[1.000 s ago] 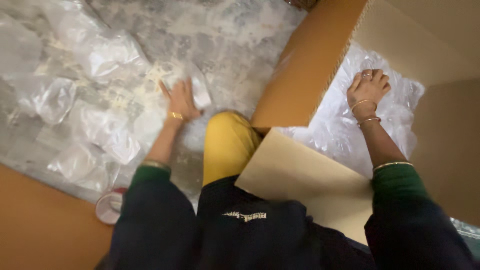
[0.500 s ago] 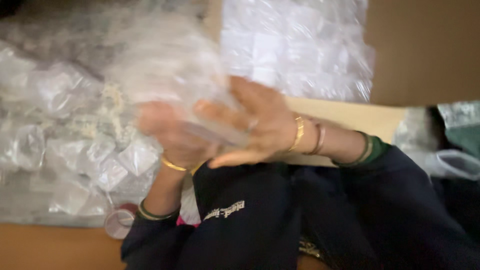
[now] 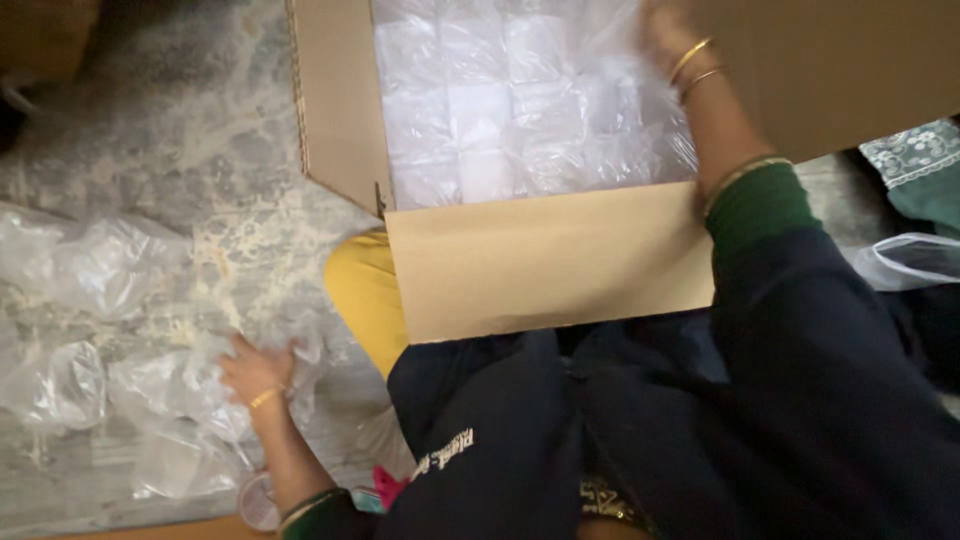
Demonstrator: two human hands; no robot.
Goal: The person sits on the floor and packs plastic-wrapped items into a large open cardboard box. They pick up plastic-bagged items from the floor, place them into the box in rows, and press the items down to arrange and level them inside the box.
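My left hand (image 3: 255, 370), with a gold bangle at the wrist, reaches down to the left into a heap of clear plastic bags (image 3: 120, 340) on the grey marbled floor, and its fingers curl on one of them. My right hand (image 3: 665, 35), blurred, is stretched into an open cardboard box (image 3: 550, 260) and rests on the rows of white packets in clear plastic (image 3: 480, 110) that fill it. Whether it holds a packet is hidden by the blur. Dark sleeves with green cuffs cover both arms.
The box's left flap (image 3: 335, 100) stands open beside the floor. A yellow cloth (image 3: 365, 290) lies under the box's near flap. A teal patterned cloth (image 3: 920, 165) and another clear bag (image 3: 910, 260) lie at the right. A small round lid (image 3: 258, 500) sits near my left elbow.
Half a second ago both hands held a clear packet together in front of me. Now my right hand has gone into the box and my left has dropped back to the bags on the floor.
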